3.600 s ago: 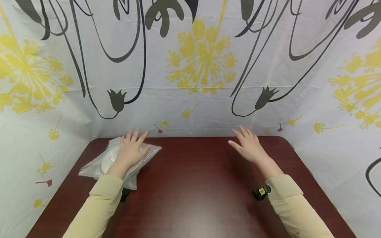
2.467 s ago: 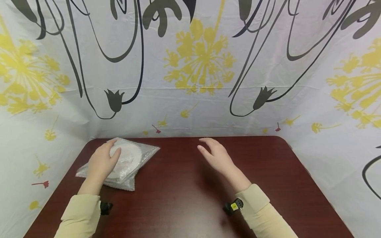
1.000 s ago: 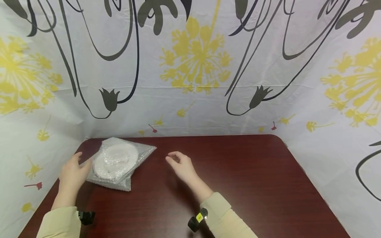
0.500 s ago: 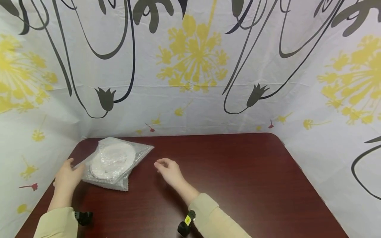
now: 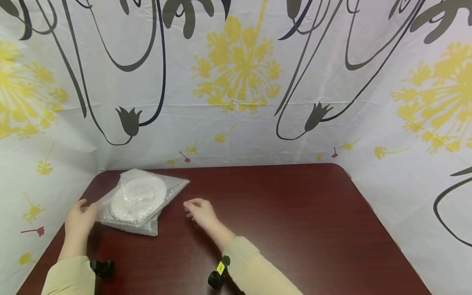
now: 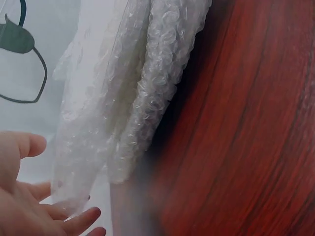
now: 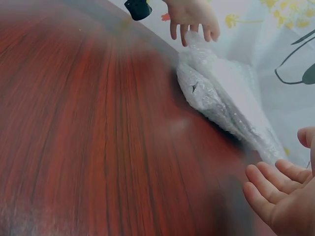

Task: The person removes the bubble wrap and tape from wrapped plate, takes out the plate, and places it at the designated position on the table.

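Observation:
A round white disc, possibly a plate, lies wrapped in a clear bubble-wrap bag at the far left of the table. My left hand is at the bag's left corner. In the left wrist view, its fingers reach around the corner of the bubble wrap while the thumb stands apart from it. My right hand hovers to the right of the bag with its fingers loosely bent, holding nothing. A gap separates it from the bag's right corner in the head view. Bubbles and several layers show along the bag's edge.
The dark red wooden table has rounded far corners. A white cloth with yellow and grey flower prints hangs behind and beside it. Black wrist cameras are strapped on both arms, one on the right wrist.
Both hands have moved left and nearer the person; the left hand went from above the bag to its left corner, the right hand to its right side. The bag has stayed in place.

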`<state>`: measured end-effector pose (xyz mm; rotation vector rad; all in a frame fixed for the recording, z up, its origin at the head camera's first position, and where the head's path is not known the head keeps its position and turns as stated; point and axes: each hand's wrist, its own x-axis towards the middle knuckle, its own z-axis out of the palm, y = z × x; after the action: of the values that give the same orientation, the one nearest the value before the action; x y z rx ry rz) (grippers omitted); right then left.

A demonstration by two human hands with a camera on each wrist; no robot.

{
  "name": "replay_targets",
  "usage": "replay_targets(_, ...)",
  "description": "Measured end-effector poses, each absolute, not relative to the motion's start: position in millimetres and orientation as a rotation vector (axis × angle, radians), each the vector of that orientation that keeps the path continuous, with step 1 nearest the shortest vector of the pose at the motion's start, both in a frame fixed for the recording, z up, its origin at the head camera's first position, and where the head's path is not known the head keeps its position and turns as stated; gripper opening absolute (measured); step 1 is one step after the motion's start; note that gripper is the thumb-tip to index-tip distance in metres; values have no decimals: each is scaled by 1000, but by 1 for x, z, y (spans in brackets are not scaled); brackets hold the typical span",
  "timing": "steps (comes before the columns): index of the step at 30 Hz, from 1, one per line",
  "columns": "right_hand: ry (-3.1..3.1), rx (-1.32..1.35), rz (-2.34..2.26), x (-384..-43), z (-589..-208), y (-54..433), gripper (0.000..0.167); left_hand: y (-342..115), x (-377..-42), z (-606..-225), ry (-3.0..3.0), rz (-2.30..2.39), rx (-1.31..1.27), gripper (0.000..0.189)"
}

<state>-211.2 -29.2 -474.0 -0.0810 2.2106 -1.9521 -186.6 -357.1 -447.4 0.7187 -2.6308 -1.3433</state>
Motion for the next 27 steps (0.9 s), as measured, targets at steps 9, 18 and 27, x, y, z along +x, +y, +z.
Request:
replay_targets(9, 2107, -57, -2008, -216, -477, -35, 27, -358, -187, -459, -2298, -1719, 934, 79)
replay_targets(18, 1976, -18, -2083, -218, -484, -46, 40, -350, -188, -458, -1818, -2056, 1071, 84)
replay_targets(27, 1852, -17, -2077, -219, -489, -58, 53, -345, -187, -461, -1390, -2259, 1112, 83)
